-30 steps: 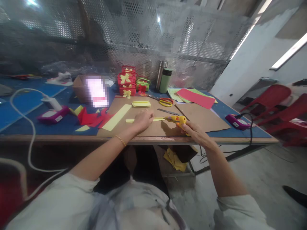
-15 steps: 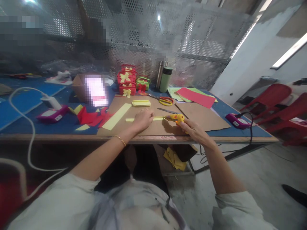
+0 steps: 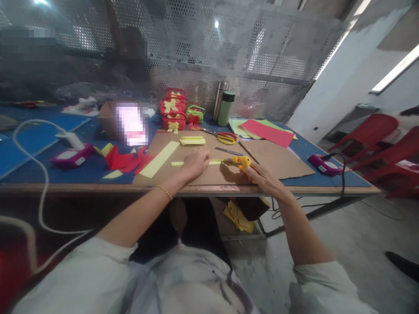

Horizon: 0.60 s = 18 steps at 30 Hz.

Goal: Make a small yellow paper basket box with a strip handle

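A narrow yellow paper strip [image 3: 214,162] lies on a cardboard sheet [image 3: 183,178]. My left hand [image 3: 196,162] rests over it with curled fingers closed on it, hiding its middle. Wrapped round the handle of a yellow glue gun [image 3: 241,162] is my right hand [image 3: 263,176]. The gun's nozzle points left, at the strip's right part; whether it touches cannot be made out. Just behind my left hand sits a folded yellow paper piece [image 3: 192,141]. To its left lies a wider pale yellow strip [image 3: 160,159].
Scissors [image 3: 225,138] and a grey blade [image 3: 228,151] lie behind the gun. Red paper boxes [image 3: 173,113], a green box [image 3: 195,114] and a green bottle [image 3: 225,109] stand farther back. Red scraps [image 3: 122,159] lie left, coloured sheets [image 3: 268,132] right. A cabled purple device [image 3: 324,165] sits near the right edge.
My right hand and the glue gun have shifted slightly left along the strip. My left hand has stayed in place.
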Tool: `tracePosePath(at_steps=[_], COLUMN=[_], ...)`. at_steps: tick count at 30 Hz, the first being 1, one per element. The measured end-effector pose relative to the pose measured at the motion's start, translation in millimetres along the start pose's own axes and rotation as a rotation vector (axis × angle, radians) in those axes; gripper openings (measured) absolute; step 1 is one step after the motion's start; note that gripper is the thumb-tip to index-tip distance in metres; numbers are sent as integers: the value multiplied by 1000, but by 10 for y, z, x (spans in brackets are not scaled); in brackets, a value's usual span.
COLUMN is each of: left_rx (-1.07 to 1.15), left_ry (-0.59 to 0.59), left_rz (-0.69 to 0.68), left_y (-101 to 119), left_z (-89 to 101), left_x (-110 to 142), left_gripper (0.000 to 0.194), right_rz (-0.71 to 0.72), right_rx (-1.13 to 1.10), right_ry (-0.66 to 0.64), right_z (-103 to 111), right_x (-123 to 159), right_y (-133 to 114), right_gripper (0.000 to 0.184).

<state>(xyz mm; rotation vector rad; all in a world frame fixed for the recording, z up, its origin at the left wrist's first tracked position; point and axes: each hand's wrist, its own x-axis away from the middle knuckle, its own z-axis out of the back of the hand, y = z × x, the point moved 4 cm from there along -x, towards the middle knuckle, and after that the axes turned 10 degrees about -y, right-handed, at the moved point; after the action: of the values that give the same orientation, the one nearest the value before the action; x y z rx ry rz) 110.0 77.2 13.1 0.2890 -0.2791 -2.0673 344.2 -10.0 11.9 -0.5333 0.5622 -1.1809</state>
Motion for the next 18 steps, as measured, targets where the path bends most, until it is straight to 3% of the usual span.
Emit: tracePosePath(at_steps=[10,18], left_rx=[35,30], left_ry=[13,2], left_rz=[-14,-12], left_y=[-15,-2], left_z=[-11,1], left_x=[-5,-1], left_gripper=[18,18], right_rz=[-26,116], right_rx=[16,195], right_ry=[25,68], right_z=[31,-96], right_x=[16,41], right_y=[125,-108], right_gripper=[63,60])
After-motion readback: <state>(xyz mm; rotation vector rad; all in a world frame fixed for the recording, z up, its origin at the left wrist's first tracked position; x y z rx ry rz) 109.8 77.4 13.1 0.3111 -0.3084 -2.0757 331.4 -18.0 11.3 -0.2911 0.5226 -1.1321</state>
